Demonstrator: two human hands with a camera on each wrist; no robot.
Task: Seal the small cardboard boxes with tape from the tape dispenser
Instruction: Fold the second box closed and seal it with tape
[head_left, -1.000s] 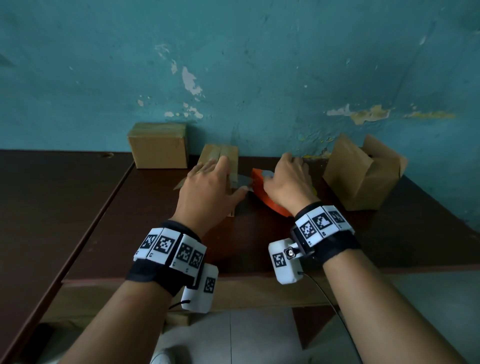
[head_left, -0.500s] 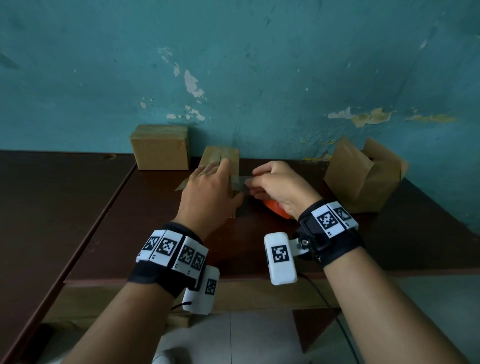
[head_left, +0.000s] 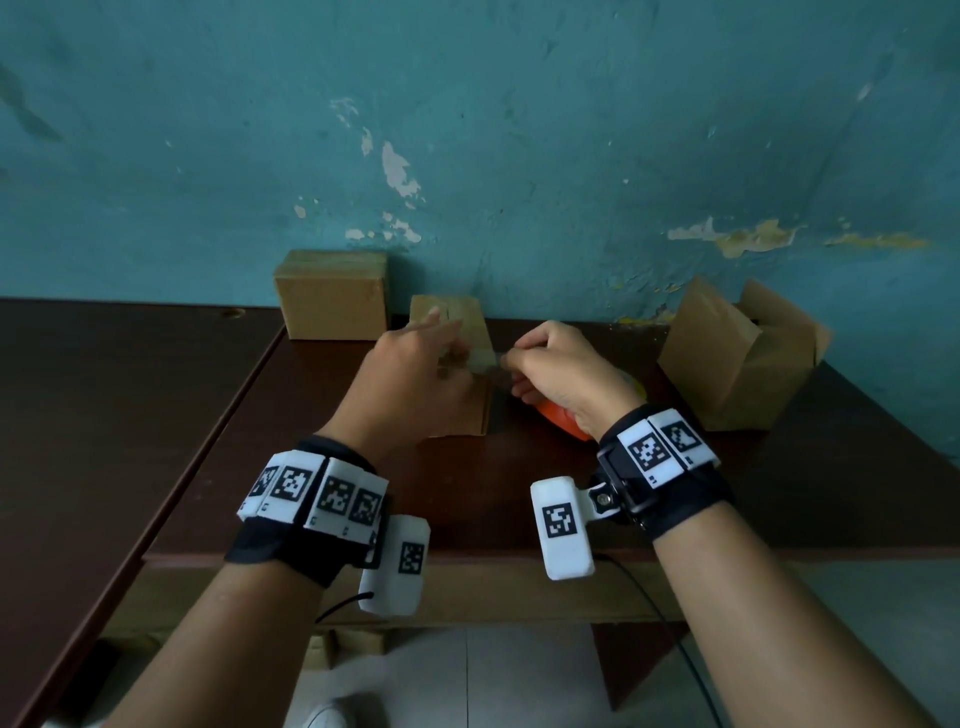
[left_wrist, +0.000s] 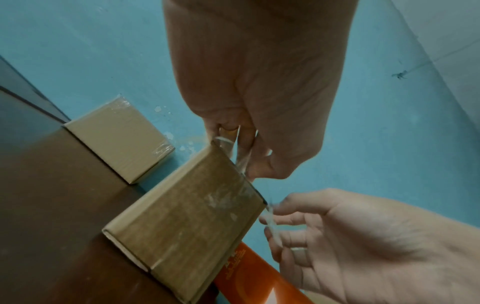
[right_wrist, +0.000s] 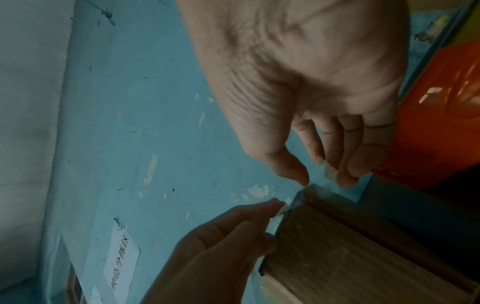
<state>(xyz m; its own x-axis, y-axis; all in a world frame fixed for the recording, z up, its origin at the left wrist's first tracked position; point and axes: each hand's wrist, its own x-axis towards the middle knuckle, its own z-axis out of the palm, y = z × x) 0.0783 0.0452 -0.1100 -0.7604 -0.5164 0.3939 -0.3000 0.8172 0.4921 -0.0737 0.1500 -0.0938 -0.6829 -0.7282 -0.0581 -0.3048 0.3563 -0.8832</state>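
A small cardboard box (head_left: 470, 410) (left_wrist: 187, 216) (right_wrist: 350, 246) stands on the dark table (head_left: 519, 499) between my hands. A clear tape strip (head_left: 491, 362) (left_wrist: 242, 162) stretches across its top edge. My left hand (head_left: 447, 340) (left_wrist: 246, 156) (right_wrist: 272, 214) pinches the strip's left end at the box top. My right hand (head_left: 511, 364) (left_wrist: 270, 216) (right_wrist: 319, 174) pinches the other end between thumb and fingers, just right of the box. The orange tape dispenser (head_left: 563, 423) (left_wrist: 246, 273) (right_wrist: 441, 113) lies on the table under my right wrist, held by neither hand.
A taped box (head_left: 332, 296) (left_wrist: 119, 139) sits at the back left against the teal wall (head_left: 519, 156). An open-flapped box (head_left: 737, 353) stands at the right. A second, darker table (head_left: 104, 415) adjoins on the left.
My right hand let go of the orange dispenser, which now lies on the table, and took the strip's free end. My left hand rose from lying flat on the box.
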